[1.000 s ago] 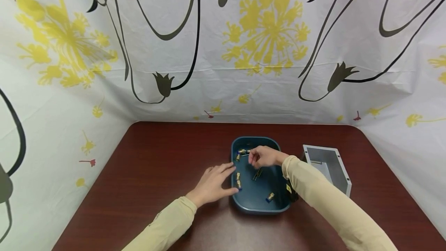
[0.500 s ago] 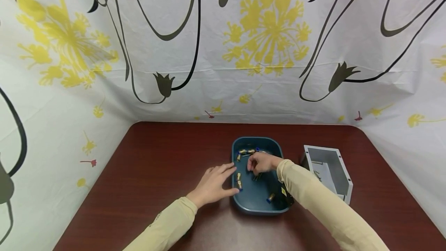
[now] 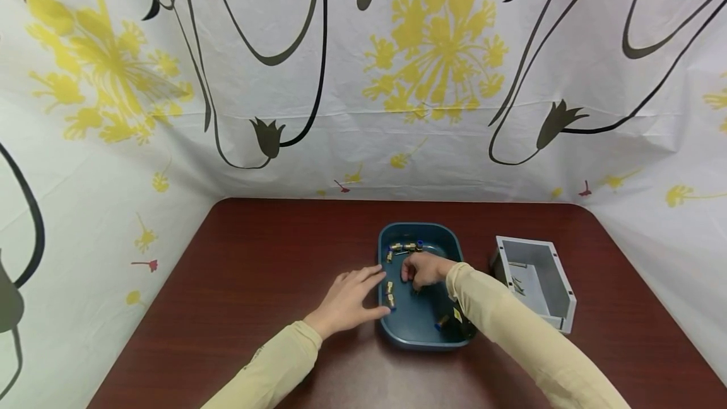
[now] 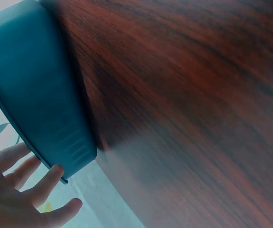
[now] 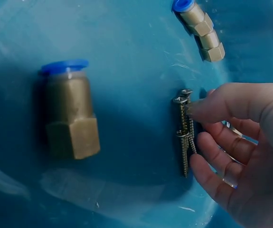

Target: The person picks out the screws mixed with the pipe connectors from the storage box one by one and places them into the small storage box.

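My left hand (image 3: 352,298) rests at the left rim of the blue tray (image 3: 427,341), fingers spread; in the left wrist view its fingertips (image 4: 56,171) are along the tray's rim. Down inside the tray, my right hand (image 3: 428,269) is at a small bunch of screws (image 5: 183,137) on the tray floor. The thumb tip overlaps the upper screw shafts, and the other fingers curl close beside them. The index finger is mostly hidden behind the thumb, so I cannot tell whether they pinch a screw. A brass fitting with a blue collar (image 5: 73,114) lies near them.
More brass fittings (image 3: 390,295) lie along the tray's left side, with others (image 3: 404,247) at its far end. To the right stands a grey box (image 3: 559,270) holding several screws (image 3: 517,284). The brown table (image 3: 284,238) meets a patterned cloth (image 3: 341,81) behind.
My right hand has moved down and slightly left in the tray, over the screws. The far fittings and more of the grey box's inside have come into view. The left hand has stayed still.
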Motion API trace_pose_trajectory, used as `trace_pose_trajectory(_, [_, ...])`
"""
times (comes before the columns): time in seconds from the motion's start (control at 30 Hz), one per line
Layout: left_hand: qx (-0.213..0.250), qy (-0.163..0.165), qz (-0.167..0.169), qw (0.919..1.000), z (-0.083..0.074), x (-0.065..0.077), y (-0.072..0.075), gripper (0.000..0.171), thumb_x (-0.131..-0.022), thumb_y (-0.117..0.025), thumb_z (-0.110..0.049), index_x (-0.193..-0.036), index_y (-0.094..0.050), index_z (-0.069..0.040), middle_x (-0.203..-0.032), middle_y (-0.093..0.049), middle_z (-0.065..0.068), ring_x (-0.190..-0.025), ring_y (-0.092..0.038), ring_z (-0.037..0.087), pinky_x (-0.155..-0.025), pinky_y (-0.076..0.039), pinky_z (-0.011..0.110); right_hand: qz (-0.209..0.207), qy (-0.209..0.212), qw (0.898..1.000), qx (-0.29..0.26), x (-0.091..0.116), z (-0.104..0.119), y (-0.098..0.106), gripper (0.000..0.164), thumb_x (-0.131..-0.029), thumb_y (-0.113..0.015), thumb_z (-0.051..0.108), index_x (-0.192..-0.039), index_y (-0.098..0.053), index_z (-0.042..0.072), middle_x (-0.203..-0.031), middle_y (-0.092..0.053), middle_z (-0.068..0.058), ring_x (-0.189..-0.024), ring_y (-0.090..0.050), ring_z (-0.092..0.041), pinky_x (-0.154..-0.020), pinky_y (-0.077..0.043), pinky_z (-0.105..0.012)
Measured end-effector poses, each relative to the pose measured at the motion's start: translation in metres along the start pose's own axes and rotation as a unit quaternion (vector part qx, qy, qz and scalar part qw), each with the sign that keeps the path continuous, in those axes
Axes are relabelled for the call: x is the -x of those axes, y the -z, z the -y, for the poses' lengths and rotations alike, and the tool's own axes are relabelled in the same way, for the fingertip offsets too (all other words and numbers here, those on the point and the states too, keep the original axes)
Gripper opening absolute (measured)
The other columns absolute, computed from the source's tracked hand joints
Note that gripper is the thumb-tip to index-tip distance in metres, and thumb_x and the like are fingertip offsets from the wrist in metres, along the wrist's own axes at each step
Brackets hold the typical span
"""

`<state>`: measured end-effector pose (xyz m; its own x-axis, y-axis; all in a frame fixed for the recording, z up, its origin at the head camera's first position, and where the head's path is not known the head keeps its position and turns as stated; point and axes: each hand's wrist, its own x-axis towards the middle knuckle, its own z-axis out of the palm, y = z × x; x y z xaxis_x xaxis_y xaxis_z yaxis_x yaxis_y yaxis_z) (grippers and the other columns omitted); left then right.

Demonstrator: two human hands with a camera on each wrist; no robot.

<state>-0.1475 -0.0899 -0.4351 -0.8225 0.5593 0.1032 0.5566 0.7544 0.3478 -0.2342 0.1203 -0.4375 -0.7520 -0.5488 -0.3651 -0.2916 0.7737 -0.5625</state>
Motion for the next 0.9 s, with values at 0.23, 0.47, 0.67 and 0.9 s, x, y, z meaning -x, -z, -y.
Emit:
trace_pose_trajectory(0.23, [0.003, -0.001, -0.003, 1.0000, 0.0004, 0.0008, 0.0007, 0.066, -0.080, -0.056, -0.050, -0.134, -0.040, -0.015, -0.137, -0.034, 0.000, -0.119, -0.037, 0.022, -0.093, -0.027, 0.048, -0.027, 0.009, 1.000, 0.007, -0.0039, 0.0001, -0.0026, 0.022, -0.064, -0.062, -0.011, -0.080, -0.059, 0.004, -0.070, -0.051, -0.001, -0.062, -0.047, -0.014, -0.054, -0.040, -0.026])
trace_pose_trajectory(0.47, [0.002, -0.003, -0.001, 1.0000, 0.0004, 0.0015, 0.0005, 0.067, -0.080, -0.055, -0.052, -0.134, -0.040, -0.014, -0.137, -0.033, 0.000, -0.118, -0.038, 0.023, -0.093, -0.027, 0.048, -0.040, 0.010, 0.999, 0.005, -0.0086, -0.0028, -0.0069, 0.020, -0.066, -0.058, -0.011, -0.079, -0.058, 0.005, -0.067, -0.052, 0.001, -0.058, -0.047, -0.013, -0.053, -0.040, -0.026])
trace_pose_trajectory(0.67, [0.002, -0.002, 0.000, 1.0000, 0.0000, 0.0013, 0.0009, 0.067, -0.080, -0.055, -0.051, -0.134, -0.040, -0.015, -0.137, -0.034, 0.000, -0.118, -0.038, 0.022, -0.093, -0.027, 0.048, -0.043, 0.008, 0.999, 0.000, -0.0092, -0.0027, -0.0079, 0.018, -0.068, -0.058, -0.010, -0.078, -0.057, 0.005, -0.067, -0.053, -0.003, -0.057, -0.048, -0.013, -0.052, -0.040, -0.026])
trace_pose_trajectory(0.9, [0.000, -0.004, -0.003, 1.0000, 0.0010, 0.0010, -0.0005, 0.067, -0.080, -0.055, -0.051, -0.134, -0.040, -0.015, -0.137, -0.034, 0.000, -0.118, -0.038, 0.022, -0.093, -0.027, 0.048, -0.048, 0.012, 0.999, 0.018, -0.0093, -0.0035, -0.0092, 0.014, -0.070, -0.063, -0.005, -0.076, -0.058, 0.007, -0.064, -0.052, 0.001, -0.056, -0.047, -0.012, -0.052, -0.040, -0.026])
